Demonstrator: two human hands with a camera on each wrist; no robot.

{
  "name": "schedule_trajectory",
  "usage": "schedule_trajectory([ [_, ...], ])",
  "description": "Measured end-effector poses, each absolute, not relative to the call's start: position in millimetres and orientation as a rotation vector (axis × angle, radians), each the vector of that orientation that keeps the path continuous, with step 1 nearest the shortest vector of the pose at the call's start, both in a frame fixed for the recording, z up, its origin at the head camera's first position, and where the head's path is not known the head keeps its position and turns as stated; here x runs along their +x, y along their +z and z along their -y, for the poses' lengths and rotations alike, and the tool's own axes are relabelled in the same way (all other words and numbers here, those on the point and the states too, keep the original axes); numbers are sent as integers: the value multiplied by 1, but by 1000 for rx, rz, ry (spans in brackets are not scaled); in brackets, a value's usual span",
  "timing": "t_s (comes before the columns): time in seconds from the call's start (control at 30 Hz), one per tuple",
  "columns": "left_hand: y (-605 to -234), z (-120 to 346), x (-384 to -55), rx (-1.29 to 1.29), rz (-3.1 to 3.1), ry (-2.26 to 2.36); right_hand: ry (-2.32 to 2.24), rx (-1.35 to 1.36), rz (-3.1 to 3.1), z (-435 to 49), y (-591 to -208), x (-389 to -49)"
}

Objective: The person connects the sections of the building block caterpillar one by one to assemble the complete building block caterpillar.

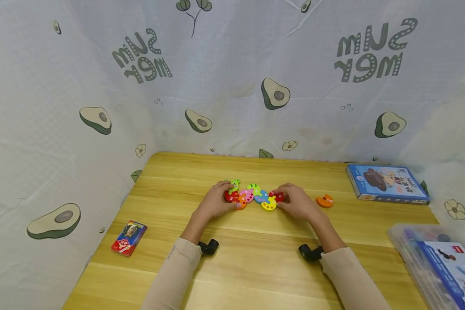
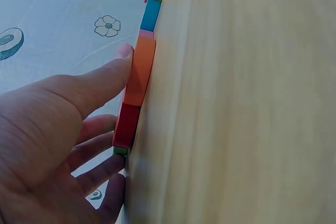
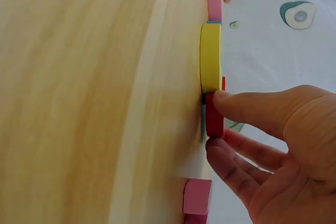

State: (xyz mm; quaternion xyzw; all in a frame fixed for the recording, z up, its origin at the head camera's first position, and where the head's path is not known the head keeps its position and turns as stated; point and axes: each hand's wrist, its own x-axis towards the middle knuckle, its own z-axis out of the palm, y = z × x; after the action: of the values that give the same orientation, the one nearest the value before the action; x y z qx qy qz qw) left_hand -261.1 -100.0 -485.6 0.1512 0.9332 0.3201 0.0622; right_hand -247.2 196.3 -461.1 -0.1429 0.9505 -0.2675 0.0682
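Note:
A row of colourful numbered wooden puzzle pieces forms a caterpillar on the table, with a green head (image 1: 235, 184) at its left end. My left hand (image 1: 216, 201) curls around that end. Its thumb presses the orange piece (image 2: 140, 72), and its fingers lie along the far side by the red piece (image 2: 126, 125). At the other end, my right hand (image 1: 297, 201) pinches a dark red piece (image 3: 214, 116) against the yellow piece (image 1: 269, 204). Pink, light green and blue pieces (image 1: 261, 197) lie between. A loose orange piece (image 1: 324, 201) rests right of my right hand.
A pink block (image 3: 197, 196) lies near my right fingers in the right wrist view. Farther right are a blue picture box (image 1: 387, 183) and a clear plastic case (image 1: 404, 254). A small red-and-blue card pack (image 1: 129, 238) lies at left. Printed cloth (image 1: 232, 86) hangs behind the table.

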Motion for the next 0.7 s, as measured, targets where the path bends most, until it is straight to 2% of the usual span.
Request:
schedule_trajectory([
  [0.4, -486, 100, -261, 469, -2796, 963, -848, -460, -2888, -202, -463, -246],
  [0.7, -485, 104, -262, 475, -2779, 937, -952, -317, -2956, -232, -458, -228],
])
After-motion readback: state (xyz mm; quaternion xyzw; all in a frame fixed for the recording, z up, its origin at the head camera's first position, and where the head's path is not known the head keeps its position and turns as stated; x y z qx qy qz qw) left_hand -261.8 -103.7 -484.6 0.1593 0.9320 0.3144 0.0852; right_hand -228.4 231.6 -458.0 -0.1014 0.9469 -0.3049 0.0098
